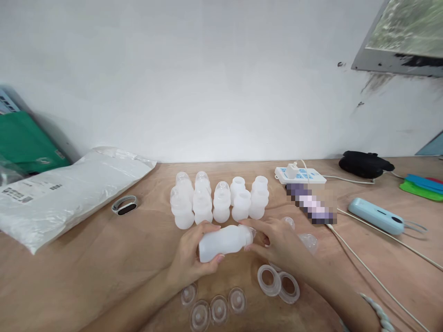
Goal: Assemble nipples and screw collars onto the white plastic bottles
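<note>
A frosted white baby bottle [223, 243] lies on its side above the table, its neck toward the right. My left hand [188, 253] is wrapped round its base end, thumb below and fingers above. With the fingertips of my right hand [275, 237] I pinch the collar at the neck, where a clear teat partly shows. Behind stand capped bottles [183, 212] with clear domes on the left, and open-necked bottles [241, 205] on the right. Several clear teats [219, 310] lie in front of me. Two clear collar rings [269, 280] overlap below my right forearm.
Clear dome caps [308, 242] lie beyond my right forearm. Farther right are a power strip [301, 175], a blurred-out phone [309, 203] with a cable, a light blue device [375, 216] and a black case [365, 163]. A white parcel [79, 184] and wristband [124, 205] lie left.
</note>
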A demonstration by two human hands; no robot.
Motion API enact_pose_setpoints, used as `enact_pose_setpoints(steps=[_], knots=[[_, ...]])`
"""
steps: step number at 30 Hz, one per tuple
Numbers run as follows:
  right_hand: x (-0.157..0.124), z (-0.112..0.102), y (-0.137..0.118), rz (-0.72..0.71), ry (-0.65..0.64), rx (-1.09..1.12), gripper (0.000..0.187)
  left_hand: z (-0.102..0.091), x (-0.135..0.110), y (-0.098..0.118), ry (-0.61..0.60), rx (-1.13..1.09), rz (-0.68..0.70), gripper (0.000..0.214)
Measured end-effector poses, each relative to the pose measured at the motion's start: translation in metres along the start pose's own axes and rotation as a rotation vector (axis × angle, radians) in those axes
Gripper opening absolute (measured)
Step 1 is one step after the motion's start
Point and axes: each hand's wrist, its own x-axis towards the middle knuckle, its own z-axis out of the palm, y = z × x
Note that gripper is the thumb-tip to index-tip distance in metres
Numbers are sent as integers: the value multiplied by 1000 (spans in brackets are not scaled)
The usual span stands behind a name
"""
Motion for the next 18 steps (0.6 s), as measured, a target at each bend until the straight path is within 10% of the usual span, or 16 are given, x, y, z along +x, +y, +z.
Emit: enact_pose_setpoints(steps=[10,18], knots=[[2,-10,5,-61,-126,427,23,0,-2,-4,-3,-29,55,29],[1,1,7,67,-222,707,42,1,-3,-4,2,-60,14,34]])
